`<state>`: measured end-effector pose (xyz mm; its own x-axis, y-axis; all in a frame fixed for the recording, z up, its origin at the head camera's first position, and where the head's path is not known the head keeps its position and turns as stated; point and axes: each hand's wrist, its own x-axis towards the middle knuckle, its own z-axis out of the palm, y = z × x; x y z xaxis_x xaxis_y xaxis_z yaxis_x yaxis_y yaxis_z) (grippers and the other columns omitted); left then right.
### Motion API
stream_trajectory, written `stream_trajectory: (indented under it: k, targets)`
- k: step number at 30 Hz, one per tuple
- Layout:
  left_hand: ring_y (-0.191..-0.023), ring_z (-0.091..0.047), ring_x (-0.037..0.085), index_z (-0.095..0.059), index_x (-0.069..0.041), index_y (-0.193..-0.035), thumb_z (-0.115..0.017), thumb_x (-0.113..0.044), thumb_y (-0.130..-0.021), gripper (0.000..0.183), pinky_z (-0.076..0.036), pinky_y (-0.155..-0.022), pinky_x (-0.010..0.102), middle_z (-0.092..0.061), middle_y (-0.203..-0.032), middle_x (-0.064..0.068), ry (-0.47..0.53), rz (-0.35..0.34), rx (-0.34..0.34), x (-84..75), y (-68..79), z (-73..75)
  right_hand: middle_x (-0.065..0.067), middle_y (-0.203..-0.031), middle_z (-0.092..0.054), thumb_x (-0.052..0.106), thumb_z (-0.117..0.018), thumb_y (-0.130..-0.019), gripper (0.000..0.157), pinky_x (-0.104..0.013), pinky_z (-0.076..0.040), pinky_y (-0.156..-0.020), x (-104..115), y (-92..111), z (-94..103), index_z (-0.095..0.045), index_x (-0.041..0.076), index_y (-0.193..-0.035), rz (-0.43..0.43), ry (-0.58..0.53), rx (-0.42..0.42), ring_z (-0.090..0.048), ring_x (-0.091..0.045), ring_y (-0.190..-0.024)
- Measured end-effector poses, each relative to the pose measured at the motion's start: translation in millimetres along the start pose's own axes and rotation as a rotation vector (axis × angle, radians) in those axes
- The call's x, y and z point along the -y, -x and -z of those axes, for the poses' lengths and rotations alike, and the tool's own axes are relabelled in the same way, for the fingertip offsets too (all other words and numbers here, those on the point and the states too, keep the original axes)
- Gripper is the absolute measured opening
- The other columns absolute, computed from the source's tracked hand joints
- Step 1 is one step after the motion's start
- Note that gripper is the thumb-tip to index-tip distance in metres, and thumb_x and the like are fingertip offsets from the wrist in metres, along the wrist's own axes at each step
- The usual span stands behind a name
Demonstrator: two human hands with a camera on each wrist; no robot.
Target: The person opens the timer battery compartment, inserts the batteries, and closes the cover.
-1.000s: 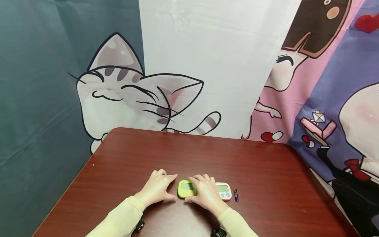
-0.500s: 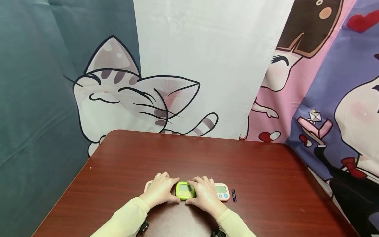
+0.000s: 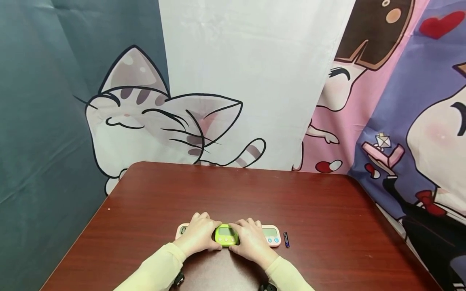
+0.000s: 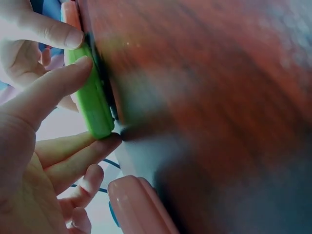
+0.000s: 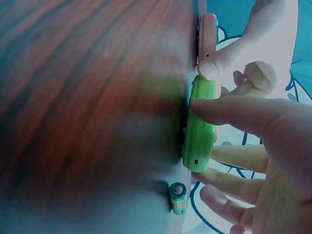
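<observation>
Probably light, stiff and slick, the green timer (image 3: 226,236) is best held by its edges, which fingers (image 4: 80,163) of the left hand (image 3: 198,234) and right hand (image 3: 253,239) pinch.

t = -1.0 s to now: left grip (image 3: 198,235) closes a small gap to the green timer (image 3: 226,234), thumb and fingers now on its left end; edge of a pale pink timer (image 3: 179,231), first out of sight, emerges left of that grip; backdrop (image 3: 247,60) shifts slightly leftward in head view
</observation>
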<state>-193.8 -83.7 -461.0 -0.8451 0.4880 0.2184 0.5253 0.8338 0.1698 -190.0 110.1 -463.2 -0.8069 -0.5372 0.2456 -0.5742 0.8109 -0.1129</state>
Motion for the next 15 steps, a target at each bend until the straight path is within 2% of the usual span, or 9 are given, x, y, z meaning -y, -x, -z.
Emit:
stream_trajectory:
  k: [4, 8, 15]
  targets:
    - [-0.074, -0.041, 0.012, -0.070, -0.017, -0.099, -0.083, -0.047, -0.058, 0.052, -0.030, -0.071, 0.034, -0.066, -0.079, -0.008, 0.031, 0.001, -0.034, 0.2, 0.0, 1.4, 0.001, -0.101, -0.066, 0.037, -0.081, -0.062, 0.057, -0.034, -0.031, -0.071, -0.6, -1.5, 2.7, -0.068, 0.014, -0.113, 0.000, 0.005, -0.006, -0.055, -0.019, -0.089]
    - [-0.077, -0.042, 0.012, -0.069, -0.017, -0.101, -0.082, -0.049, -0.060, 0.053, -0.031, -0.073, 0.034, -0.066, -0.082, -0.008, 0.054, 0.009, -0.039, -0.7, 0.2, 5.4, 0.001, -0.099, -0.067, 0.036, -0.081, -0.059, 0.056, -0.035, -0.031, -0.071, -1.1, -2.1, 6.4, -0.068, 0.015, -0.111, -0.002, 0.003, -0.019, -0.055, -0.018, -0.087]
    - [-0.080, -0.044, 0.012, -0.069, -0.018, -0.103, -0.080, -0.049, -0.061, 0.053, -0.033, -0.077, 0.036, -0.066, -0.087, -0.007, 0.099, 0.016, -0.066, -0.6, 3.2, 11.0, 0.002, -0.100, -0.067, 0.035, -0.080, -0.060, 0.056, -0.034, -0.032, -0.072, -0.3, -1.3, 12.7, -0.068, 0.016, -0.111, -0.009, -0.046, -0.030, -0.055, -0.017, -0.088]
